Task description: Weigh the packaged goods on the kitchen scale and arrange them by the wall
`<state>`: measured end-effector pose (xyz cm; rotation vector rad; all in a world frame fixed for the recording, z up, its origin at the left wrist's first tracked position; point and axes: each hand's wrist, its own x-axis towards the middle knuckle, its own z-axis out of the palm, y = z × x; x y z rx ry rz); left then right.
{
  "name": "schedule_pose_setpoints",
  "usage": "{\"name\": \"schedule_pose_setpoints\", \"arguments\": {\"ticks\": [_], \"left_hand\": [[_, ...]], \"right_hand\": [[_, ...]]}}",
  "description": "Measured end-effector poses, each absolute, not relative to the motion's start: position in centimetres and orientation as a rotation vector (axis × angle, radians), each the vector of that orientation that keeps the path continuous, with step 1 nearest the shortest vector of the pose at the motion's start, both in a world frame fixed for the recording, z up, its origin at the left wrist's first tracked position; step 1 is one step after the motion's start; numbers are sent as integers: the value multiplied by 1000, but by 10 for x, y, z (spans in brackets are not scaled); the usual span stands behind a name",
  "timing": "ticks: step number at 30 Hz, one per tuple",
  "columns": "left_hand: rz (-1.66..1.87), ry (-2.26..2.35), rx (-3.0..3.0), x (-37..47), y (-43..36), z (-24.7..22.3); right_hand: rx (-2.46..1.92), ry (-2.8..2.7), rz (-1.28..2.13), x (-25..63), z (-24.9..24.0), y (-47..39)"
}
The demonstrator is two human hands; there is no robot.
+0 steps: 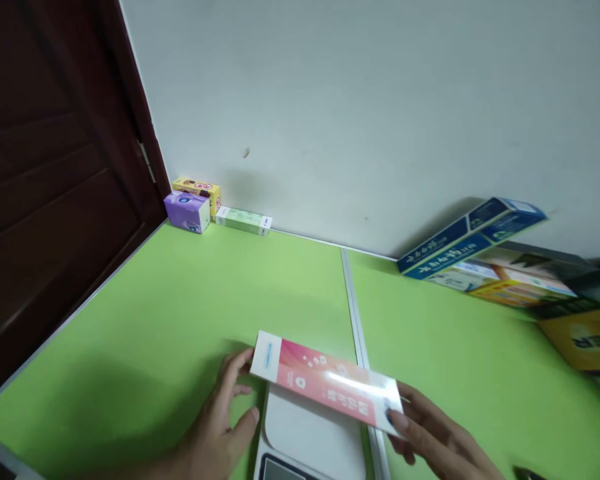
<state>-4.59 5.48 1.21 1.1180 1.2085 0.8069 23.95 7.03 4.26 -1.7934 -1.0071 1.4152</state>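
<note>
A long pink-and-white carton is held tilted over a white digital scale. My right hand grips the carton's right end, thumb on its upper face and fingers behind and under it. At the other end is my left hand, its thumb spread away from the fingers. The left fingertips reach the carton's left edge; whether they touch it I cannot tell. Part of the scale's platform lies hidden below the carton, and its dark display is cut off by the bottom of the view.
At the back left stand a purple tissue pack, a yellow box and a flat green-and-white box. On the right, a dark blue box leans over several stacked boxes. A metal strip crosses the green table.
</note>
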Motion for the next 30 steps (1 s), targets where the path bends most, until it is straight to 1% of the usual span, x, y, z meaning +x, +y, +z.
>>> {"name": "schedule_pose_setpoints", "arguments": {"ticks": [3,5,9,12,16,22,30], "left_hand": [[880,1185,1068,-41,97,23],[1006,1179,1078,-37,135,23],[1172,1298,1174,-30,210,4],[1202,1406,1410,-31,257,-15],[1122,1535,1617,-39,312,-26],[1019,1711,1654,-54,372,-38],[947,1827,1629,-55,387,-54]], "right_hand": [[-1693,-921,1367,238,46,114],[-1606,-847,1360,230,46,153],[-1460,-835,1310,199,42,244],[-1440,-877,1236,172,34,308],[-1452,-908,1208,142,20,372],[-1497,-952,1211,106,2,422],[-1532,-1030,1187,88,-8,435]]}}
